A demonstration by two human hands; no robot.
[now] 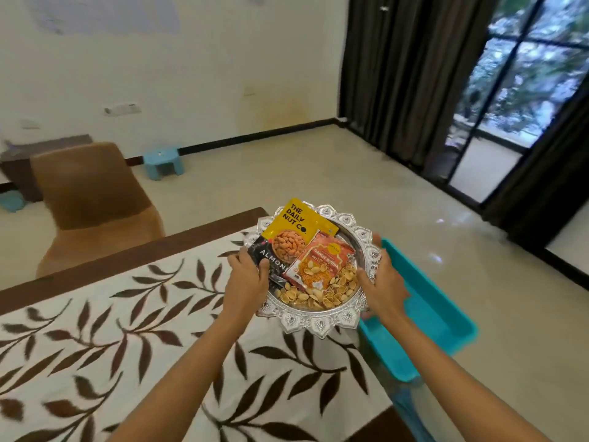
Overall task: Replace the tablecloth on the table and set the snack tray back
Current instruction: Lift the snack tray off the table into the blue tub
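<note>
Cream cloth printed with brown leaves, the tablecloth (95, 330) covers the table (127, 250). A teal bin (439, 314) sits beside its right edge. Over that edge is the silver snack tray (318, 323). The left hand (247, 275) curls round its left rim, thumb on a black "ALMON…" packet (274, 266). The right hand (381, 282) grips the right rim. Inside lie a yellow "THE DAILY NUT CO." pouch (294, 228), an orange "GARLIC BHUJIA" packet (322, 263) and loose nut shells (331, 291).

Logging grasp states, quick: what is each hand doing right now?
Left hand: grips the left rim of the snack tray.
Right hand: grips its right rim.
</note>
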